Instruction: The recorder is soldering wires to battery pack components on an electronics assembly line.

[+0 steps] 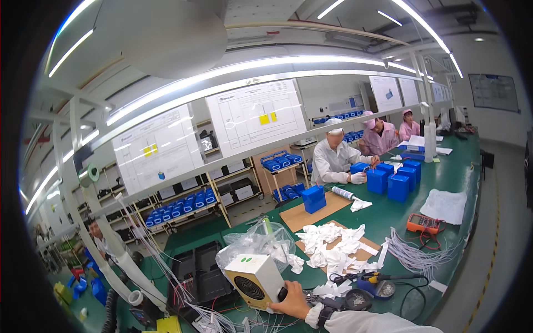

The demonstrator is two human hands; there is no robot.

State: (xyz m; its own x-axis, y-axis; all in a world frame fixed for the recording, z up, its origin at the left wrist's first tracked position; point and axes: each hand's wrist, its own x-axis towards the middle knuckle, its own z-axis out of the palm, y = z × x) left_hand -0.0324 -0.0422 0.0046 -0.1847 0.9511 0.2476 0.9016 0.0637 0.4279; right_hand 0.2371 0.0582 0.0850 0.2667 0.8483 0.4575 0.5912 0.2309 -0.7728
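My right hand (293,301) comes in from the lower right, in a white sleeve with a dark band at the wrist. Its fingers are closed on the lower side of a cream, box-shaped fan blower (254,282), next to a black knob. The blower has a round black grille and stands tilted on the bench among wires. My left hand is out of sight. Behind the blower lies a crumpled clear plastic bag (255,244), and a black open case (195,269) sits to its left.
White scraps (336,247) cover brown cardboard ahead. A soldering iron (383,276), an orange multimeter (423,223) and a bundle of grey wires (416,250) lie to the right. Blue blocks (377,180) stand farther off, near a co-worker in white (333,158). Posts (119,250) rise at left.
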